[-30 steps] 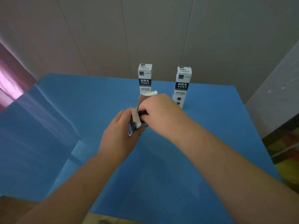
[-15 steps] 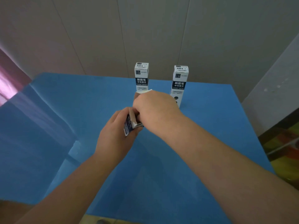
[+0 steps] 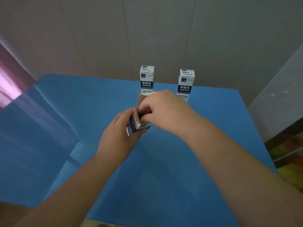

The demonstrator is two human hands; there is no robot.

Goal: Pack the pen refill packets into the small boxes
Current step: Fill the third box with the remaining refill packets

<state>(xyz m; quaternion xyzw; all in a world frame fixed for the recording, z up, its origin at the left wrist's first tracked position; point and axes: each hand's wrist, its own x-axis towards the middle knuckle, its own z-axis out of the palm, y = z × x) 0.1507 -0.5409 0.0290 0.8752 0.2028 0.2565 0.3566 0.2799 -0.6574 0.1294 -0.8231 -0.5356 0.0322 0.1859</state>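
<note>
Two bare forearms reach in from the near edge over a blue table (image 3: 164,177), meeting a little past its middle.

Left hand (image 3: 118,138) — fingers and thumb wrapped round a small box (image 3: 135,122), white and dark blue with print on its sides, held tilted above the table top. The box's top is open: brown inner flaps (image 3: 141,99) stand up on its far side and another brown flap shows at the left of the opening.

Right hand (image 3: 165,110) — comes in from the right and sits over the open top of that box, its fingers curled down at the opening. The fingertips are in shadow and partly hidden; I cannot tell whether they pinch a refill packet or a flap, and no packet shows clearly. The two hands are together, touching at the box.

Farther back, near the table's far edge, two closed boxes of the same print stand upright — the left box (image 3: 147,78) just behind the hands, its base hidden by the raised flap; the right box (image 3: 186,84) beside it with a clear gap between them, its lower part partly behind the right hand.

Beyond the table, a pale panelled wall (image 3: 147,33). At far left a pink curtain (image 3: 11,79); at right a grey wall surface and a patch of coloured floor.
</note>
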